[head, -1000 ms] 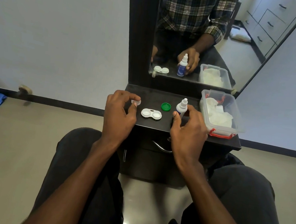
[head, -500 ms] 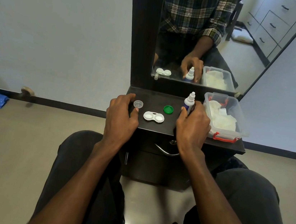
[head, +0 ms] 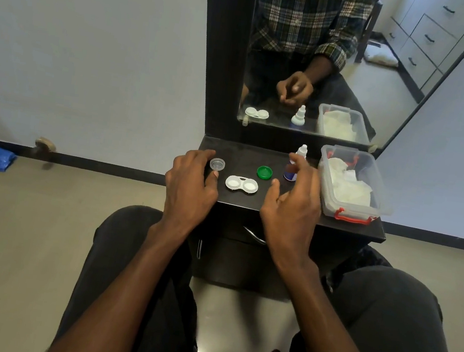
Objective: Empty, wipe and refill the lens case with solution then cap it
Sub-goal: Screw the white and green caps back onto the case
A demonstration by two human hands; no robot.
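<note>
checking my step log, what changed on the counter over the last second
The left hand set the clear cap down on the counter and let go; its fingers now rest beside it. The right hand stood the solution bottle upright by the plastic box and opened off it. The lens case and green cap stayed put.

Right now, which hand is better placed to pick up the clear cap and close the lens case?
Left. The left hand already rests beside the clear cap, just left of the open lens case. The right hand hovers by the solution bottle.
</note>
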